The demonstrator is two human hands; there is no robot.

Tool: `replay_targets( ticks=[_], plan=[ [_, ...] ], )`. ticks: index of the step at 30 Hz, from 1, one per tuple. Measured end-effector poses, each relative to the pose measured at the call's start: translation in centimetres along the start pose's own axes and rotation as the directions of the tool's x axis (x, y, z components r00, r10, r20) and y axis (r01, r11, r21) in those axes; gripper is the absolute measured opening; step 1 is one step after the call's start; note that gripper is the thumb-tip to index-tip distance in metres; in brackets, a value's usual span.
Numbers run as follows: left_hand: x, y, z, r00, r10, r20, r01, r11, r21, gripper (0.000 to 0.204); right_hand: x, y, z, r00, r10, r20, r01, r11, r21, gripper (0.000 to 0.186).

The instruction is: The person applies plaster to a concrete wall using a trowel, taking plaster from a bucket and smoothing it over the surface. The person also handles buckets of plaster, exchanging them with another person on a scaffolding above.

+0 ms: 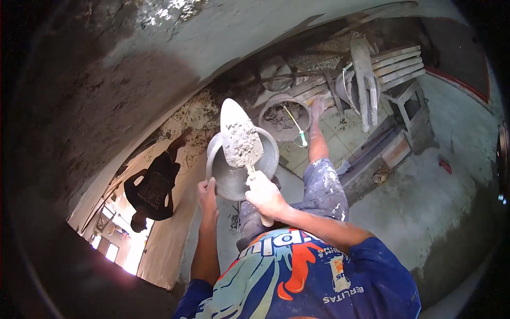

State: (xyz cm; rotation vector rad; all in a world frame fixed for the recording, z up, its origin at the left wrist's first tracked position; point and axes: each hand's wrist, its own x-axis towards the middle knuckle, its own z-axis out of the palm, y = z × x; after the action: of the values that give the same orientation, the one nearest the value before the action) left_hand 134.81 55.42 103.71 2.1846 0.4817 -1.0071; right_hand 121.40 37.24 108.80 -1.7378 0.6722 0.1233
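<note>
My left hand grips the left rim of a round grey bowl, held over my legs. My right hand is closed on the handle of a trowel, which is raised over the bowl with wet grey mortar on its pale blade. The blade covers much of the bowl's middle, so how much the bowl holds cannot be seen.
A bucket of mortar with a thin stick stands near my right foot. Beyond are stacked planks, a rough timber piece and a ledge. At left, a person stands by a bright opening beneath a plastered wall.
</note>
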Motion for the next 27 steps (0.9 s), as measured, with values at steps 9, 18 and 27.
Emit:
replay_targets(
  ticks=[9,18,27],
  plan=[
    [0.4,-2.9,1.9,0.997,-0.063,0.049,0.060,0.997,0.055,0.029,1.3,-0.6,0.7,0.915,0.387,0.113,-0.403,0.891,0.209,0.024],
    [-0.1,-3.1,4.1,0.997,-0.046,0.068,0.041,0.997,0.070,0.025,1.0,1.9,0.1,0.950,0.260,0.172,-0.264,0.964,0.002,0.026],
    [0.1,-4.0,5.0,0.997,-0.029,0.070,0.027,0.999,0.034,0.020,1.5,3.3,-1.0,0.962,0.229,0.150,-0.235,0.972,0.018,0.025]
  ],
)
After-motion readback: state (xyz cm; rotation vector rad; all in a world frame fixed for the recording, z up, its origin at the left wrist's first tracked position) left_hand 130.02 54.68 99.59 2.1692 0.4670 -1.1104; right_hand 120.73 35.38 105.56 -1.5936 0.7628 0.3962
